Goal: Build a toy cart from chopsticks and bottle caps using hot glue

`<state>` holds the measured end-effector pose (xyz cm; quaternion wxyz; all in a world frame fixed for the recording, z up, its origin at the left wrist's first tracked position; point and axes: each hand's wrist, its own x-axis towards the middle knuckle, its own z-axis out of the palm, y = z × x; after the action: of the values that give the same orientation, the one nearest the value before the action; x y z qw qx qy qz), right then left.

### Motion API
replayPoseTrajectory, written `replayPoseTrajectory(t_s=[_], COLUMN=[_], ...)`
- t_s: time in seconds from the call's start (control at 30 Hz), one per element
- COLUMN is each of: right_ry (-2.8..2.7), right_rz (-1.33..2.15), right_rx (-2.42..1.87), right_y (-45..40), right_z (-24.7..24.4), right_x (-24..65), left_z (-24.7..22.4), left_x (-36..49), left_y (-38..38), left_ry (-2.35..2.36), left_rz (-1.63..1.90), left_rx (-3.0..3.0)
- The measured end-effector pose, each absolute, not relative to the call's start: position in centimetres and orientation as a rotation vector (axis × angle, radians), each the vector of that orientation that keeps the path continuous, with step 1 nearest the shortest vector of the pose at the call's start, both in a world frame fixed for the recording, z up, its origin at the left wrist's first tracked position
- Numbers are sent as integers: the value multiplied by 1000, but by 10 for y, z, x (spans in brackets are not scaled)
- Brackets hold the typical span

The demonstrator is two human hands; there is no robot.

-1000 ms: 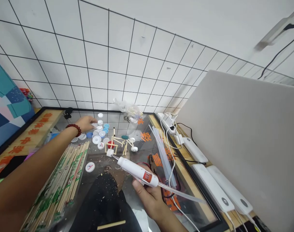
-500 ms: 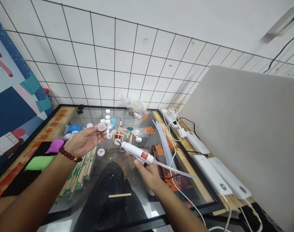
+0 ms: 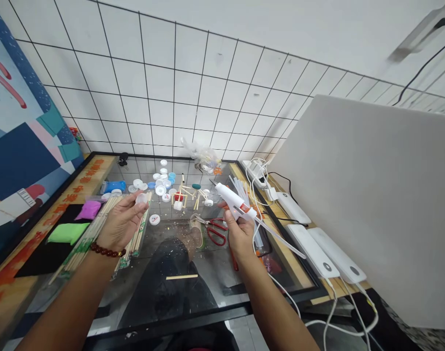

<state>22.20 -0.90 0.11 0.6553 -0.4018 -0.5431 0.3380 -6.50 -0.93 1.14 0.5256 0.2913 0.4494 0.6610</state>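
Observation:
My left hand (image 3: 122, 222) pinches a translucent white bottle cap (image 3: 142, 198) between thumb and fingers, above bundled wooden sticks. In my right hand (image 3: 240, 231) is a white hot glue gun (image 3: 231, 199), its nozzle pointing up and left; a clear glue stick (image 3: 280, 236) trails from its back. Between my hands, a small structure of wooden sticks (image 3: 183, 191) stands on the glass with a red piece (image 3: 179, 196) and white caps about it. Red-handled scissors (image 3: 215, 232) lie beside my right hand. A single stick (image 3: 182, 277) rests nearer to me.
White and blue caps (image 3: 160, 190) cluster on the glass tabletop. Pink (image 3: 88, 210) and green (image 3: 67, 233) packets lie at left. Spare glue sticks (image 3: 257, 236), white cables and power banks (image 3: 315, 251) line the right side. A plastic bag (image 3: 203, 158) sits at the back.
My right hand has carried the glue gun up and right, away from the stick structure, uncovering the scissors. My left hand has drawn the cap slightly left and down, tilting it.

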Motion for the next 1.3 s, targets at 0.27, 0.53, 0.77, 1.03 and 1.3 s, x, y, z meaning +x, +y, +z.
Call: replayPoseTrajectory(t_s=[0.27, 0.53, 0.77, 1.03, 1.3], right_ry=[-1390, -1659, -1940, -2060, -2129], right_rz=[760, 716, 508, 425, 445], right_rx=[-918, -900, -835, -800, -819], right_y=[-8, -10, -14, -17, -18], right_z=[-22, -40, -42, -40, -34], right_x=[218, 211, 206, 205, 204], left_z=[-1, 0, 6, 2, -4], left_x=[-39, -19, -20, -20, -20], left_y=[-22, -27, -28, -26, -28], left_ry=[1049, 917, 753, 733, 691], left_rz=[1457, 1291, 1354, 1352, 1307], left_rx=[880, 468, 218, 360, 517])
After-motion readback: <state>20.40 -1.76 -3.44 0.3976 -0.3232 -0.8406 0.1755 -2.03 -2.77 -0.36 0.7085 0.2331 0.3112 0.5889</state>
